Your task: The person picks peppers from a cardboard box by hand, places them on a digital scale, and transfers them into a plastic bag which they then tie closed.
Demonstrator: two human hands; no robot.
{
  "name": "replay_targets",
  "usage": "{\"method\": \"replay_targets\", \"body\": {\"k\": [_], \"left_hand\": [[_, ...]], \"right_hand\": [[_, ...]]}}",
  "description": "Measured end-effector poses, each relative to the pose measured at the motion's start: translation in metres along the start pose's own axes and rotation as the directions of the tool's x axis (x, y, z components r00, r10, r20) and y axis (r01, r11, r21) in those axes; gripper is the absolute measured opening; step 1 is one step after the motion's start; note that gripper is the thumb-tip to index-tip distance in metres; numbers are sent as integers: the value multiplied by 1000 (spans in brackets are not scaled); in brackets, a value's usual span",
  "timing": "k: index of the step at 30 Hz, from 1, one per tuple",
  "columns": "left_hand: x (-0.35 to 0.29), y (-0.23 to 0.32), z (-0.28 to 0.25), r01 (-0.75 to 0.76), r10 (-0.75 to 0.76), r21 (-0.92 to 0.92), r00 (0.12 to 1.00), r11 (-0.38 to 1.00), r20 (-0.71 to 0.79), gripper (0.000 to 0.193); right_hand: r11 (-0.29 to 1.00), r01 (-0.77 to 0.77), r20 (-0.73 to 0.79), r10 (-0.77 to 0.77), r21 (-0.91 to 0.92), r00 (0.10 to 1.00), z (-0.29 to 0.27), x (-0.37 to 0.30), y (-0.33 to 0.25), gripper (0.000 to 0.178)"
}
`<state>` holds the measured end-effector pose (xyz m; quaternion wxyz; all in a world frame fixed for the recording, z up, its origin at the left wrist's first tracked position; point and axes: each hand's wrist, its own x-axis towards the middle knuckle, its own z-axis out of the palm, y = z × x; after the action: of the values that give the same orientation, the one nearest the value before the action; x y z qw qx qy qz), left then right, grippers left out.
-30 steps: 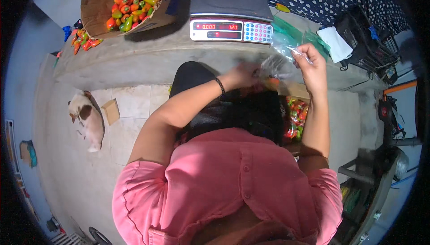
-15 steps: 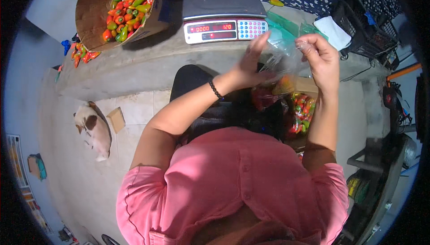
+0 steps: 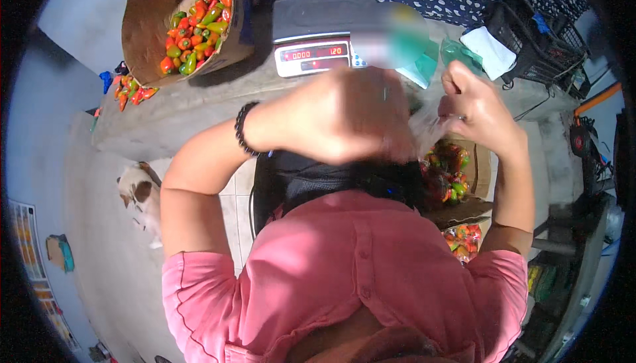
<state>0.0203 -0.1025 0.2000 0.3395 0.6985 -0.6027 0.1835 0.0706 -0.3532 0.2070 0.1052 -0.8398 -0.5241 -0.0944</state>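
My right hand [image 3: 478,108] is closed on the gathered end of a clear plastic bag [image 3: 429,124]. The film runs taut across to my left hand [image 3: 361,114], a fist smeared by motion at its fingers that appears to grip the bag's other side. Beneath the bag, red, orange and green peppers [image 3: 454,167] in clear plastic fill an open cardboard box [image 3: 482,171]; whether the held bag contains any of them is hidden. Beyond my left hand is a digital scale [image 3: 311,57] with a bare dark platform; my knuckles cover part of its front.
At the far left, a tilted cardboard box [image 3: 149,15] holds loose peppers [image 3: 195,38], with more peppers [image 3: 132,92] beside it. Green plastic bags [image 3: 424,64], a white cloth [image 3: 491,55] and a black crate [image 3: 536,35] stand right of the scale. A dog [image 3: 140,197] lies on the floor.
My left hand has risen nearer and closed from a loosely open pose. My right hand has moved slightly lower and curled into a fist, stretching the bag between them. The view has shifted slightly.
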Motion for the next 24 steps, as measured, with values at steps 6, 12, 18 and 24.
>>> {"method": "replay_targets", "body": {"k": [6, 12, 18, 24], "left_hand": [[-1, 40, -17, 345, -318, 16, 845, 939, 431, 14], [-6, 50, -36, 152, -612, 664, 575, 732, 544, 8], [7, 46, -61, 65, -531, 675, 674, 735, 514, 7], [13, 33, -73, 314, -546, 540, 765, 781, 343, 8]], "right_hand": [[978, 169, -24, -167, 120, 986, -7, -6, -21, 13], [968, 247, 32, -248, 30, 968, -13, 0, -29, 11], [948, 270, -123, -252, 169, 960, -19, 3, -10, 10], [913, -3, -327, 149, 408, 933, -1, 9, -13, 14]]}}
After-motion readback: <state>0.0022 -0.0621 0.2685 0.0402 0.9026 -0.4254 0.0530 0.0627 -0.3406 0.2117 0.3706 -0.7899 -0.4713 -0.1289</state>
